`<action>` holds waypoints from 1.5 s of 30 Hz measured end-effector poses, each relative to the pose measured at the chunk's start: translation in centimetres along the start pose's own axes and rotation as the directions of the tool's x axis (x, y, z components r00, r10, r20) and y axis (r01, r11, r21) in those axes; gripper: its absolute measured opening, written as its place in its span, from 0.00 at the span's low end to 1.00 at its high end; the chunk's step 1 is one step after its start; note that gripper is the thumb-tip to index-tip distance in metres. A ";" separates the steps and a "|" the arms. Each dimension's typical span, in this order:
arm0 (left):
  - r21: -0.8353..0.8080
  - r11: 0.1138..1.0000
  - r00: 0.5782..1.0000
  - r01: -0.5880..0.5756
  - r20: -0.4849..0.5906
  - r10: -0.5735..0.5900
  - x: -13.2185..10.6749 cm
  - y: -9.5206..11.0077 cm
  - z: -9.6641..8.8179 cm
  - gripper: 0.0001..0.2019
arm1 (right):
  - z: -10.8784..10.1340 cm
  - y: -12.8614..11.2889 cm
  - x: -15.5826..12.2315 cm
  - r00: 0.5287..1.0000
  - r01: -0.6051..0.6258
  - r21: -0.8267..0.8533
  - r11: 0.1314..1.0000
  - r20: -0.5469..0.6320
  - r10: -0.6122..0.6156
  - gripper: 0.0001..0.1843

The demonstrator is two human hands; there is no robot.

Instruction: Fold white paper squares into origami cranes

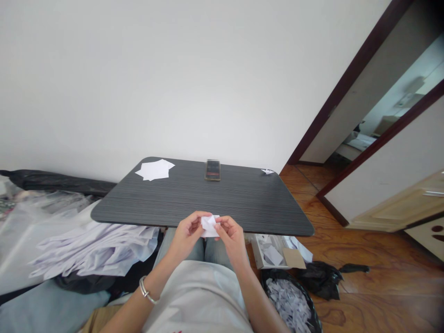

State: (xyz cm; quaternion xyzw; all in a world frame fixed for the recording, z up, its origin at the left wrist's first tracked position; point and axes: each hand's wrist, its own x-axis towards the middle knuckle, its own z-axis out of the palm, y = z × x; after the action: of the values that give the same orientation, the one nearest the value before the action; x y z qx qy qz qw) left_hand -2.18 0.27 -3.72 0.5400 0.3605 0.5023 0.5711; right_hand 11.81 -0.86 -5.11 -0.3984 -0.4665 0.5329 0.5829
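Observation:
A small folded piece of white paper (210, 226) is held between both hands, just in front of the table's near edge. My left hand (190, 228) pinches its left side between thumb and fingers. On the right side, my right hand (229, 230) grips the paper with thumb and fingertips. A diagonal flap shows on its upper face; the underside is hidden. Farther off on the dark table (187, 199) lies a loose stack of white paper sheets (155, 170) at the left. At the far right corner sits a small folded paper figure (267, 171).
A phone-like device (212, 170) stands at the table's back edge by the wall. Below right are an open box (258, 254) with paper, a black-lined bin (289, 300) full of paper pieces and a black plastic bag (321, 277). White fabric (97, 249) is heaped at the left.

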 end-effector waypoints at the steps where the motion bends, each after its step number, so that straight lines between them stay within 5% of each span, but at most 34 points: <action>1: 0.005 1.000 1.000 -0.001 0.001 0.001 0.0 0.0 0.0 0.14 | 0.0 0.0 0.0 1.000 -0.009 0.006 1.000 -0.002 0.009 0.09; 14: 0.154 0.987 0.999 -0.045 -0.004 0.046 0.0 -0.8 -0.4 0.13 | -0.1 1.2 0.2 0.997 -0.037 0.019 0.999 0.066 0.036 0.10; 45: 0.048 0.998 0.999 -0.043 0.011 0.043 0.0 -1.3 0.2 0.17 | -0.1 1.7 0.3 0.996 -0.043 -0.056 0.998 0.077 0.048 0.12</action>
State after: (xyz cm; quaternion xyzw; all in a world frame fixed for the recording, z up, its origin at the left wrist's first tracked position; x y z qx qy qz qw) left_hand -1.72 0.33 -4.91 0.5638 0.3582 0.5030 0.5485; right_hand 11.48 -0.40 -6.72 -0.4034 -0.4939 0.5483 0.5410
